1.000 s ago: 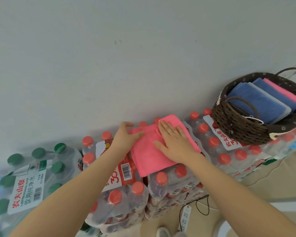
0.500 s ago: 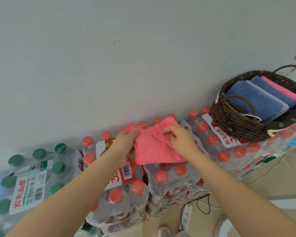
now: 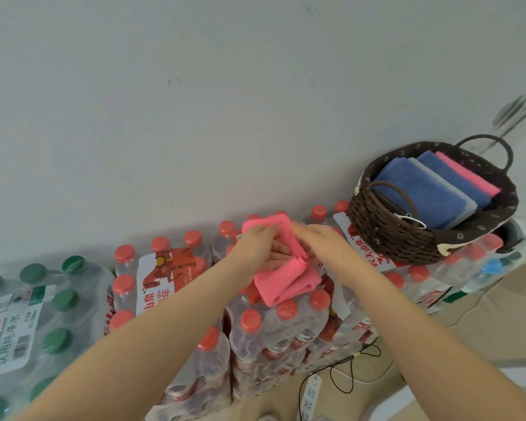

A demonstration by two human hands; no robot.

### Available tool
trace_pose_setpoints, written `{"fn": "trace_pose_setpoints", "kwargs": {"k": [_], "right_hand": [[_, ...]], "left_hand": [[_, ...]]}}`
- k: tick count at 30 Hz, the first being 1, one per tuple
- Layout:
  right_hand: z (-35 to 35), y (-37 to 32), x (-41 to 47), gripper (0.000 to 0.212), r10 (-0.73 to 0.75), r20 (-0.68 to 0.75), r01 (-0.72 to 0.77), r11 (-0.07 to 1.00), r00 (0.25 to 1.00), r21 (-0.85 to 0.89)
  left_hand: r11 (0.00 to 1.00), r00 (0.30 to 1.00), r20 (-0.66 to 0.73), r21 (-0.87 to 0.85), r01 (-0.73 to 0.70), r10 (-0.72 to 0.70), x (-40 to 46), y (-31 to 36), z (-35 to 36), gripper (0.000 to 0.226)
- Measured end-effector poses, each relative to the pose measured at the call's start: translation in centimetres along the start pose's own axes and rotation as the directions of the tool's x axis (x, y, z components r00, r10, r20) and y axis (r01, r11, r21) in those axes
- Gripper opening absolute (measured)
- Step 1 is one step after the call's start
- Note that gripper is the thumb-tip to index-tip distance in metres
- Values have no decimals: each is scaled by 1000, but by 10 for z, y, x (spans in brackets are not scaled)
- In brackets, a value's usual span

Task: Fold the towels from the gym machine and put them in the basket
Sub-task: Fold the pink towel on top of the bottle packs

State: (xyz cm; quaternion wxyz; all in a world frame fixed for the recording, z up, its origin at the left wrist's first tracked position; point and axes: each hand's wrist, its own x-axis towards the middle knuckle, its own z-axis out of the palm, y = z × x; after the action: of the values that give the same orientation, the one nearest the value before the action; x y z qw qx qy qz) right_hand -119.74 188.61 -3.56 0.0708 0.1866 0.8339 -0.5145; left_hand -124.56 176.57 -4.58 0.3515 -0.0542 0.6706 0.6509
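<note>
A pink towel (image 3: 287, 281), folded into a thick narrow bundle, lies on the shrink-wrapped red-capped water bottle packs (image 3: 274, 326). My left hand (image 3: 257, 246) grips its far left corner, fingers curled into the fold. My right hand (image 3: 322, 243) holds the towel's upper right edge, slightly blurred. To the right, on top of the bottle packs, stands a dark brown woven basket (image 3: 389, 235) with two handles. It holds folded blue towels (image 3: 422, 189) and a folded pink towel (image 3: 468, 176).
Packs of green-capped bottles (image 3: 28, 314) lie at the left. A plain grey wall (image 3: 225, 101) stands just behind the packs. A white power strip (image 3: 308, 396) and black cable (image 3: 346, 372) lie on the floor below.
The towel lay flat under both hands a second ago. Both hands then lifted its far corners and folded it over into a narrower, thicker bundle.
</note>
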Motion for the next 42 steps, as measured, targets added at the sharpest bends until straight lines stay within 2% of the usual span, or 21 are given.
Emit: {"fn": "trace_pose_setpoints", "kwargs": {"k": [2, 4, 6, 7, 9, 10, 12, 15, 17, 19, 22, 24, 26, 31, 33, 34, 35, 36, 38, 40, 42], "right_hand": [[1, 5, -3, 39, -3, 40, 7, 995, 999, -103], [3, 12, -3, 35, -36, 47, 43, 989, 998, -139], [7, 16, -2, 34, -83, 49, 92, 967, 995, -237], [9, 19, -2, 30, -123, 45, 131, 945, 991, -299], [11, 23, -3, 24, -192, 38, 192, 906, 981, -377], [10, 24, -5, 23, -207, 37, 206, 901, 978, -382], [8, 25, -7, 22, -211, 27, 207, 913, 977, -352], [6, 23, -4, 25, -152, -33, 137, 954, 988, -268], [8, 19, -6, 16, -81, -49, 68, 972, 996, -224], [12, 16, -12, 31, -60, -36, 45, 945, 998, -325], [20, 13, -22, 44, -78, -43, 48, 875, 996, -481], [23, 14, -23, 42, -69, -21, 51, 879, 997, -474], [22, 16, -20, 29, -23, -43, 6, 937, 999, -350], [9, 25, -21, 27, 44, -154, -40, 999, 987, 32], [11, 30, -21, 31, 50, -168, -41, 997, 984, 59], [13, 33, -21, 32, 54, -175, -47, 998, 983, 47], [15, 34, -21, 31, 57, -179, -54, 998, 982, 24], [18, 36, -20, 32, 56, -187, -58, 998, 981, -8], [22, 37, -21, 40, 43, -217, -66, 993, 975, -101], [24, 40, -23, 45, 29, -262, -88, 972, 965, -217], [28, 39, -28, 47, 33, -260, -117, 943, 965, -312]], "left_hand": [[997, 996, -33, -21, 77, -78, 4, 2, 3, 32], [990, 991, -66, 68, 123, -118, 5, 5, 3, 37], [918, 997, -77, 395, 16, 15, 8, 4, -1, 31], [768, 976, -51, 626, -136, 214, 11, 1, -6, 28], [257, 798, 144, 901, -351, 585, 15, -4, -18, 37], [59, 708, 296, 901, -430, 641, 19, -6, -24, 41], [-148, 604, 530, 811, -566, 595, 29, -11, -37, 40], [-141, 704, 592, 795, -590, 392, 37, -8, -47, 54], [-201, 735, 564, 824, -530, 375, 39, -6, -46, 57], [-274, 768, 531, 846, -457, 358, 42, -6, -44, 50], [-287, 787, 533, 842, -457, 310, 44, -2, -43, 49], [-256, 783, 536, 842, -474, 314, 48, 3, -44, 45], [-202, 770, 531, 847, -491, 353, 53, 6, -43, 40], [197, 830, 399, 844, -498, 390, 67, 9, -46, 30], [205, 837, 380, 852, -483, 393, 71, 11, -44, 29], [145, 831, 388, 868, -475, 398, 71, 12, -41, 30], [43, 798, 414, 877, -479, 438, 69, 13, -38, 31], [-96, 715, 467, 864, -494, 520, 67, 13, -36, 29], [-335, 467, 645, 738, -585, 606, 66, 12, -33, 23], [-457, 259, 818, 516, -725, 514, 68, 5, -34, 24], [-425, 267, 910, 388, -818, 316, 71, -3, -36, 39]]}}
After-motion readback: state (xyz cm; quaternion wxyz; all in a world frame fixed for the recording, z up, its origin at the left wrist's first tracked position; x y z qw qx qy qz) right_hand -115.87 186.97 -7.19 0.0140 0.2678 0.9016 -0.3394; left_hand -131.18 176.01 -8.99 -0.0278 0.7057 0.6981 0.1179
